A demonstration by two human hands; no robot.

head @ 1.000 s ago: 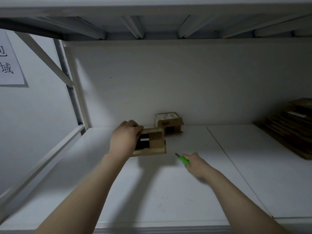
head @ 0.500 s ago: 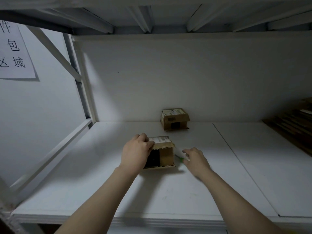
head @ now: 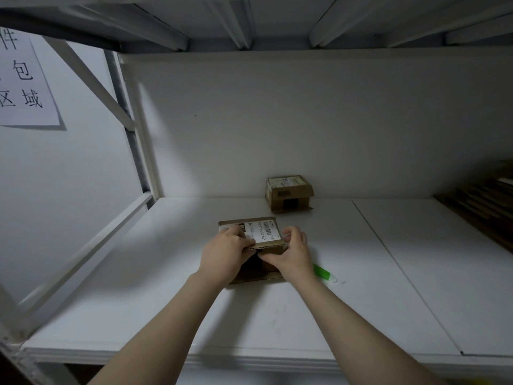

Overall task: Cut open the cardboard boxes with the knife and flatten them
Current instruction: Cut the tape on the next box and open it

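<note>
A small cardboard box [head: 256, 247] is gripped from both sides: the left hand [head: 226, 255] is curled over its left edge with the fingers on the labelled top, and the right hand [head: 291, 252] is closed on its right edge, thumb at the front. The box is set on the white shelf [head: 277, 315], its open front turned toward the camera and a white barcode label [head: 263, 231] on top. Just beside the right wrist, a green knife [head: 324, 273] is left lying flat on the shelf, held by neither hand. Farther back, against the white rear wall [head: 305, 120], a second cardboard box [head: 288, 193] is seen, well apart from the first. At the far right edge a dark stack of flat cardboard [head: 488, 198] is partly cut off by the frame. The shelf is bounded on the left by a white metal frame [head: 122, 112] with a diagonal brace, and a paper sign [head: 23, 79] with printed characters is fixed to the wall beyond it. Overhead, the ribbed underside of an upper shelf [head: 249, 20] is visible.
</note>
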